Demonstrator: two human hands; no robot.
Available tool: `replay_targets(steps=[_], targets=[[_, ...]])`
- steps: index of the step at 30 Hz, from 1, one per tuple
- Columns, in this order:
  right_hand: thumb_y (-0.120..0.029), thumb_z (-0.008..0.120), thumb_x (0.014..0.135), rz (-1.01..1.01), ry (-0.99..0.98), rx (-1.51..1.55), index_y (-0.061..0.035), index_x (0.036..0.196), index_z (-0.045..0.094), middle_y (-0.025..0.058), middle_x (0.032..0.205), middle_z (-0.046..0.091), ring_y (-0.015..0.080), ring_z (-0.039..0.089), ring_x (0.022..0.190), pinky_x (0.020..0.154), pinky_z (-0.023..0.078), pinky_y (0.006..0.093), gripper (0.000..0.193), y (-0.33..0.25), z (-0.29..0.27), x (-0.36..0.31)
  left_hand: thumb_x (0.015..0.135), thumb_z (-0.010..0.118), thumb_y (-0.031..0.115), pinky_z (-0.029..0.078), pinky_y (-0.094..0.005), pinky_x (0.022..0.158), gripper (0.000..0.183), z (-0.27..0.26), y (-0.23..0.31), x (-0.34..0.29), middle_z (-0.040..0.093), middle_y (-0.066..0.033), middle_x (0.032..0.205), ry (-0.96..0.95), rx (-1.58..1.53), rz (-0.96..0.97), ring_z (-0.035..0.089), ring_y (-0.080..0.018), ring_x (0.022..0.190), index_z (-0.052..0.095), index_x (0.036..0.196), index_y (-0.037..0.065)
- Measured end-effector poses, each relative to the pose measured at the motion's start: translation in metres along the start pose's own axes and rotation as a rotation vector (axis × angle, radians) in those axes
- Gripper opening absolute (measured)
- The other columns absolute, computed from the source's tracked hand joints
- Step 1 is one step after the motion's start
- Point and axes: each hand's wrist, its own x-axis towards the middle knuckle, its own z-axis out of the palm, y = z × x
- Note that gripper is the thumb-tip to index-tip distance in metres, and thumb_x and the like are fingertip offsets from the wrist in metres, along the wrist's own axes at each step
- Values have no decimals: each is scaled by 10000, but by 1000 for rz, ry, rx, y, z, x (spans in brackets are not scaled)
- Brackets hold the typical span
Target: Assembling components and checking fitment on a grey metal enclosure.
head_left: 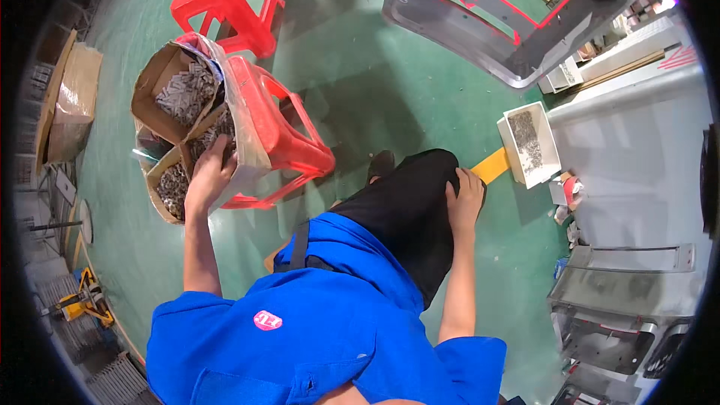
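Note:
My left hand reaches into the middle compartment of a divided cardboard box on a red plastic stool. Its fingers are stretched out, with the tips at small dark metal pieces; nothing can be made out between them. Pale, short cylindrical pieces fill the far compartment. Brownish small parts lie in the near one. My right hand rests open and flat on my right knee, on black trousers, holding nothing.
Another red stool stands behind the box. A large dark panel with red-edged openings is at the far right. Below it, a white bin holds small parts on the green floor. More frame-like panels lean at the right.

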Motion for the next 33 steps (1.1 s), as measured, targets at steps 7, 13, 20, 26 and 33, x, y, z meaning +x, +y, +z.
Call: replay_targets(steps=[7, 13, 20, 26, 33], targets=[[-97, 692, 733, 23, 51, -20, -13, 1046, 604, 139, 1004, 630, 312, 558, 1044, 914, 414, 420, 336, 1, 1, 0, 903, 534, 158, 435, -435, 810, 225, 12, -21, 1, 597, -259, 974, -74, -188, -16, 565, -431, 949, 474, 1053, 2], [-109, 695, 731, 34, 70, -44, -13, 1016, 620, 137, 970, 643, 298, 569, 1034, 906, 418, 413, 310, 3, -1, -7, 923, 496, 265, 451, -483, 710, 253, 1, -7, 1, 613, -267, 836, -10, 79, -53, 599, -437, 840, 526, 939, 14], [-60, 664, 742, 87, 138, -7, -16, 961, 618, 135, 955, 620, 306, 572, 995, 910, 407, 418, 228, 22, -20, -32, 922, 447, 221, 473, -524, 677, 205, -2, -1, -1, 617, -255, 756, 63, 371, -19, 619, -423, 762, 506, 897, 27], [-30, 662, 725, 118, 136, 5, -16, 961, 625, 136, 942, 628, 310, 567, 1001, 922, 403, 415, 240, 18, -30, -37, 897, 401, 106, 481, -524, 666, 144, -7, 1, -6, 609, -266, 757, 58, 348, 26, 618, -438, 775, 500, 883, 3], [-34, 638, 714, 176, 154, -68, -7, 875, 615, 133, 954, 635, 303, 567, 1008, 932, 403, 418, 165, 18, -24, -48, 866, 425, 69, 463, -515, 633, 96, -15, 14, -6, 600, -246, 728, 13, 375, 28, 613, -424, 752, 493, 913, 19]])
